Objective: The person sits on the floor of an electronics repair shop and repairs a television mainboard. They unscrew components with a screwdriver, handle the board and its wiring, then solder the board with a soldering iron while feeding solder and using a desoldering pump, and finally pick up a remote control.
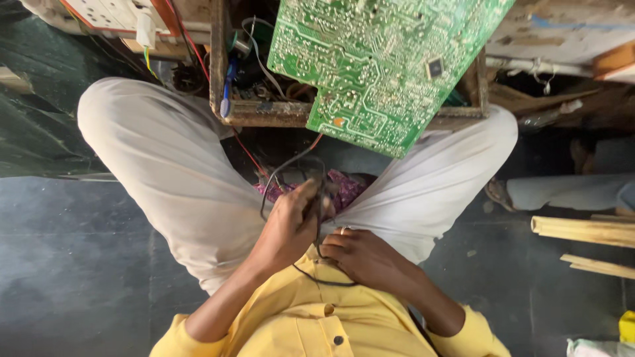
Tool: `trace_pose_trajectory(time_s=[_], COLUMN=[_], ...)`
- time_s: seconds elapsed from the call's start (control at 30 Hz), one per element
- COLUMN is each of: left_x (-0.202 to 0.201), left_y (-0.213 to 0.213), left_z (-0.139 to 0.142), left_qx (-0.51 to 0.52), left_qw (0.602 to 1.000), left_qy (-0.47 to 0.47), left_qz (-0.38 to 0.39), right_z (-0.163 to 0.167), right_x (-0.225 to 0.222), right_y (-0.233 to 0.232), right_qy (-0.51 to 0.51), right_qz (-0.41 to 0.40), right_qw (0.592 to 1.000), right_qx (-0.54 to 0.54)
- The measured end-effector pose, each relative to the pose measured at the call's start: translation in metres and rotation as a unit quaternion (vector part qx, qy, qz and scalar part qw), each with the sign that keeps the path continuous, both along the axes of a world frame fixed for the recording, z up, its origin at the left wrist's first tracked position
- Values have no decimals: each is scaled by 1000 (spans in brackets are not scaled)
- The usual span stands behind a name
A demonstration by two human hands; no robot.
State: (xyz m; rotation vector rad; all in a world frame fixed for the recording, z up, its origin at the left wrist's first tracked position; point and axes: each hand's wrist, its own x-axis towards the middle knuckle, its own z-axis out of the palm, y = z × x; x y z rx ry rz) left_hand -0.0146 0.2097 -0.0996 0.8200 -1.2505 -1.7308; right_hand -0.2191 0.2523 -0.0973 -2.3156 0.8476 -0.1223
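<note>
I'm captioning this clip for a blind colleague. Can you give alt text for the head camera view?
Seen from above, a seated person in a yellow shirt and pale trousers holds a thin black wire in the lap, left hand gripping it, right hand beside it. A large green circuit board leans on a worn wooden crate in front of the knees.

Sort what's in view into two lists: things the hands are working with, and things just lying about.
In hand:
- thin black wire, pinched by the left hand
- right hand, touching the same wire at the lap
- large green printed circuit board, leaning on the wooden crate

Lying about:
- worn wooden crate of parts
- pale wooden sticks on the floor
- white power strip
</note>
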Motion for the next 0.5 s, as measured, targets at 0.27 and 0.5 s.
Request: trace_pose_trajectory(time_s=[0.27,0.5], left_x=[24,31], left_y=[8,4], left_z=[41,64], left_qx=[-6,-259], left_qw=[996,907], left_qy=[-34,-149], left_qz=[-86,-297], right_z=[-15,-8], right_x=[-28,-57], right_y=[-25,-37], right_qy=[-29,-647], right_qz=[-134,-235], right_qw=[988,510], right_qx=[75,516])
